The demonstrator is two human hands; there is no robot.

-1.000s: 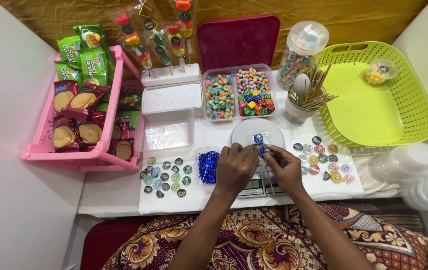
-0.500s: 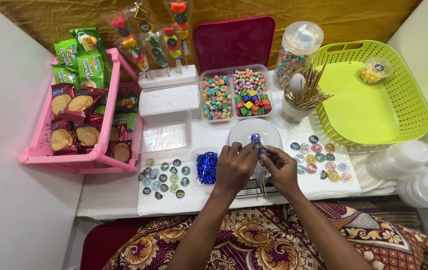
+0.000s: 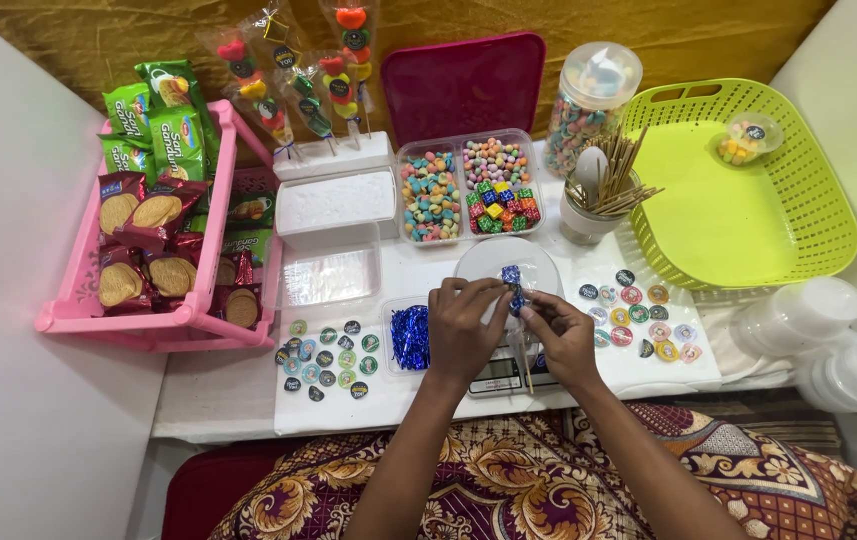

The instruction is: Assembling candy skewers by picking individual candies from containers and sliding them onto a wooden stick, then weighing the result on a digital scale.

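1. Fingers of my left hand (image 3: 463,325) and my right hand (image 3: 560,330) meet over the white table (image 3: 238,400), pinched together on a shiny blue twist tie (image 3: 513,285).
2. That tie sits at the top of a small clear bag (image 3: 520,340) hanging between my hands, above the small scale (image 3: 508,375).
3. Just left of my left hand lies a tray of blue ties (image 3: 408,335), with round stickers (image 3: 328,350) beyond it.
4. More round stickers (image 3: 643,315) lie right of my right hand.
5. Further back stand two clear boxes of coloured sweets (image 3: 468,185), a cup of wooden sticks (image 3: 598,195) and a green basket (image 3: 808,190).
6. On the far left is a pink basket of biscuit packs (image 3: 148,250).
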